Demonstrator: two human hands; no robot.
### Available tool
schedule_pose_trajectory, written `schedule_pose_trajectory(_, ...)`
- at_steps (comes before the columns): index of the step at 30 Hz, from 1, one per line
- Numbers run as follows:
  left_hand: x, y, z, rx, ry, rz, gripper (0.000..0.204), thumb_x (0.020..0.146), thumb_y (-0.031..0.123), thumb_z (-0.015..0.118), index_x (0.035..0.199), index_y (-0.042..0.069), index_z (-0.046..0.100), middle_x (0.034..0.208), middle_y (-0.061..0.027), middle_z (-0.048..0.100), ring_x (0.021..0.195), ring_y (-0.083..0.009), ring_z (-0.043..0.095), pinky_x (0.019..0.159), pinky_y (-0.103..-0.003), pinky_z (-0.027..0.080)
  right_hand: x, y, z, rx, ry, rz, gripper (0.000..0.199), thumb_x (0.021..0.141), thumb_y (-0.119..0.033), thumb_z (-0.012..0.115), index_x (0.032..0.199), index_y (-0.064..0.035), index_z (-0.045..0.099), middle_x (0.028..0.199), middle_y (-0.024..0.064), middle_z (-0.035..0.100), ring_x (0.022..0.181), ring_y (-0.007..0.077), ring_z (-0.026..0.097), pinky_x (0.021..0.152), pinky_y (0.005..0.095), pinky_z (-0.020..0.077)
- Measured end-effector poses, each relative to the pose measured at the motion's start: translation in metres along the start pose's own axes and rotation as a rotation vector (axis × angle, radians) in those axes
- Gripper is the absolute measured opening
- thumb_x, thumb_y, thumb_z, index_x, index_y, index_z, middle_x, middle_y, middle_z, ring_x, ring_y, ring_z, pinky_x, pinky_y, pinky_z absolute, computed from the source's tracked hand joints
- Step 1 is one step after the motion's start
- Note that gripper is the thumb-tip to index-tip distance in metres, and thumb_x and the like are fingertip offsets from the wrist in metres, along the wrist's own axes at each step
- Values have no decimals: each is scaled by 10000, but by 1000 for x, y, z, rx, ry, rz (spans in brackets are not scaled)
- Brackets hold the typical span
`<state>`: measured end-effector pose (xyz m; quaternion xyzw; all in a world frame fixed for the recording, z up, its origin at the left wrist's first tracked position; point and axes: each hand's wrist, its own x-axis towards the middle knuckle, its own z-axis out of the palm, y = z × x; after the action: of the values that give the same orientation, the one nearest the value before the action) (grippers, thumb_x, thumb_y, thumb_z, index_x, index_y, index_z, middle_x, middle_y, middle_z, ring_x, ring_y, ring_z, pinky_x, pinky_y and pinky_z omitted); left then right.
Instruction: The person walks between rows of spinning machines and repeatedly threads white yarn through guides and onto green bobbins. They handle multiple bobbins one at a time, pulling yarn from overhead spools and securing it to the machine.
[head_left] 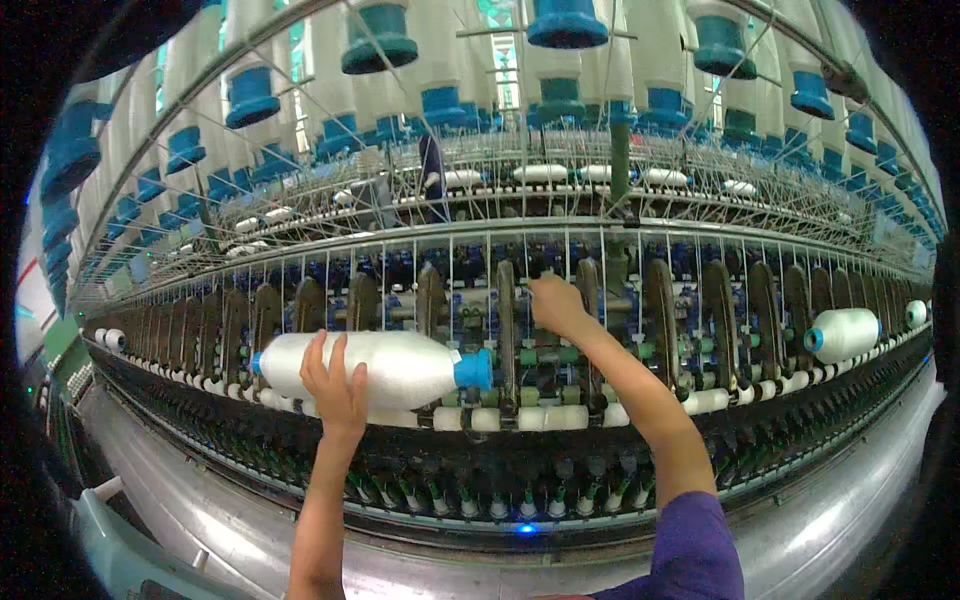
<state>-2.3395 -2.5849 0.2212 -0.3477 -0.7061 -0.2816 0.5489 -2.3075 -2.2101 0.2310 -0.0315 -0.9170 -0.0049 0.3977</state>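
Observation:
A large white roving bobbin (405,368) with blue ends lies sideways along the front of the spinning frame. My left hand (333,390) is on its left half, fingers apart and reaching over to its top edge, thumb to the right. Further right and deeper in, my right hand (558,305) reaches between the dark upright arms (507,335) of the machine. Its fingers are bent closed, and whatever is in them is hidden. Just below that hand are green rollers (540,355) and white rollers (555,417).
Blue-ended bobbins (568,25) hang overhead below thin metal rods. Another white bobbin (845,335) lies on the frame at right. A row of spindles (525,495) runs along the front, with a blue light (527,530) below. A pale green machine part (130,550) stands at lower left.

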Motion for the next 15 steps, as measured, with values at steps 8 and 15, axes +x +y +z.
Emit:
schedule_pose_trajectory(8, 2, 34, -1, -249, -48, 11, 400, 772, 76, 596, 1156, 17, 504, 1241, -158, 378, 1135, -338, 314, 939, -446, 282, -15, -30, -83, 85, 16, 125, 127, 786, -156, 511, 772, -54, 585, 780, 139, 586, 772, 347, 561, 637, 453, 452)
schedule_pose_trajectory(15, 40, 74, -1, -327, 32, 135, 337, 785, 42, 595, 1113, 9, 529, 1100, -148, 494, 984, -306, 456, 838, -390, 379, -5, -30, -99, 298, 214, -32, 157, 786, -140, 525, 886, -58, 615, 839, 127, 603, 799, 326, 576, 685, 414, 467)
